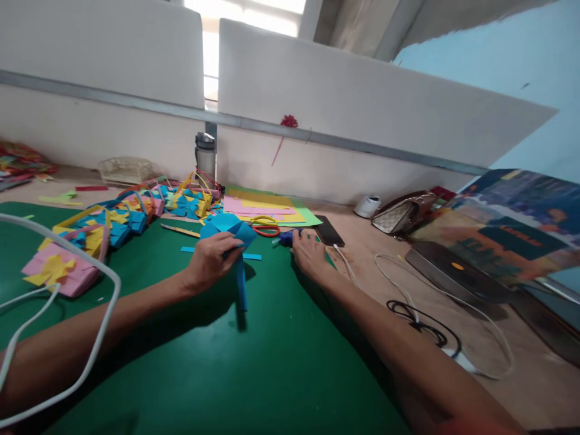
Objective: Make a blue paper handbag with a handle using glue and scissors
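My left hand (212, 261) is closed around a folded blue paper basket (229, 226), and a blue paper strip (241, 284) hangs down from it. To the right, my right hand (312, 254) has its fingers curled over a small dark blue tool with a pale nozzle (285, 238); the fingers cover much of it. On the green mat (272, 356), another blue strip (252, 257) lies partly behind the left hand. Scissors with red and yellow handles (266, 227) rest between the hands, farther back.
Finished colourful paper baskets (72, 266) crowd the left side. Coloured sheets (272, 205), a bottle (205, 154) and a phone (329, 231) are at the back. White cable loops (113, 296) cross the left foreground. A dark case (457, 272) and more cables lie right.
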Demonstrator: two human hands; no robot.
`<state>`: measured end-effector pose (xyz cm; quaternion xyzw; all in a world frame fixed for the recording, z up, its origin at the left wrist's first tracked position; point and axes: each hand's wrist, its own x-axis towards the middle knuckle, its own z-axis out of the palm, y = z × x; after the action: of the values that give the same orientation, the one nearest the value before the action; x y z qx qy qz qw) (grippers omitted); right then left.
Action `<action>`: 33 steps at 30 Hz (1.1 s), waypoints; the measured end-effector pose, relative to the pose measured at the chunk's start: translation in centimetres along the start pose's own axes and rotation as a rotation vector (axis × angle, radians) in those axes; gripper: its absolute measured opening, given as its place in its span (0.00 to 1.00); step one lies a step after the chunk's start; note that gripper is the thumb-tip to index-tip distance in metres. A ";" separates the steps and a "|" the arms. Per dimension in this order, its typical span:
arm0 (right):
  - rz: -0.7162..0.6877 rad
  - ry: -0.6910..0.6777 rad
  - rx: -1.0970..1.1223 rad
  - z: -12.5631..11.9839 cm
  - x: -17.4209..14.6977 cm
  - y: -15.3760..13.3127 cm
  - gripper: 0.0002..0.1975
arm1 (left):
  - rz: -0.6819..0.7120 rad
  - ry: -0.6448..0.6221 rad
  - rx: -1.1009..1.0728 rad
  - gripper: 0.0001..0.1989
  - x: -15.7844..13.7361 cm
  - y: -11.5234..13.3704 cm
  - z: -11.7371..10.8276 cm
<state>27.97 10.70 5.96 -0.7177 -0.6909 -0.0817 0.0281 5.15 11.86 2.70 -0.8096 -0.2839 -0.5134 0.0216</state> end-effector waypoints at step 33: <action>-0.140 -0.088 1.497 -6.3 -6.9 -3.0 0.09 | -0.724 -0.105 -0.682 0.10 1.0 3.2 -1.5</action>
<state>24.30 3.09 10.87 -0.4640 -0.6063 0.4369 0.4756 5.75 9.16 5.11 -0.6448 -0.3634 -0.5101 -0.4381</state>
